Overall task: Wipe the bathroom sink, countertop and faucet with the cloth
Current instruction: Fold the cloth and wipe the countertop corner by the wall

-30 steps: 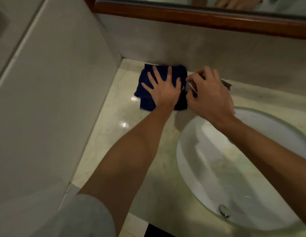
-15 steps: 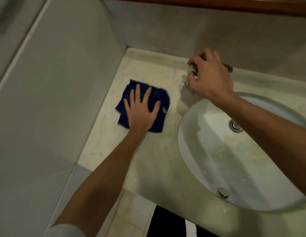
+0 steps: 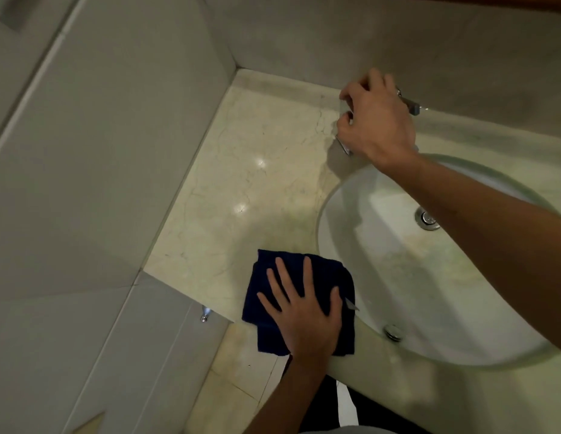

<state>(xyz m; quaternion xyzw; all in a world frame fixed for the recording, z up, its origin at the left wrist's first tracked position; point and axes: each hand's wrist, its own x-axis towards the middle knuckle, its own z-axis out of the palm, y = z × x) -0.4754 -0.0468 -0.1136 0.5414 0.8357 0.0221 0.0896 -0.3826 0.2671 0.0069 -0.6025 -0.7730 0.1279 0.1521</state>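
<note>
Wall: plain grey tiled wall [image 3: 85, 151] filled the left of the frame, no clutter on it.
Change: the cloth [image 3: 304, 278] had slid from the back corner, upper centre of the frame, down to the front edge at lower centre within a second or so. I'd say that strip of table was basically done.
Left grip: left hand [image 3: 304, 314] lay open, fingers spread flat, pressing the dark blue cloth down rather than clutching it.
Table: pale marble table [image 3: 251, 170] looked glossy with a couple of light spots, fine cracks near the back.
Right grip: right hand [image 3: 378, 120] was curled closed around the faucet [image 3: 411, 104], upper right, mostly hiding it.
Sink: white oval sink [image 3: 398, 261] at right looked stained, probably still to wipe.
</note>
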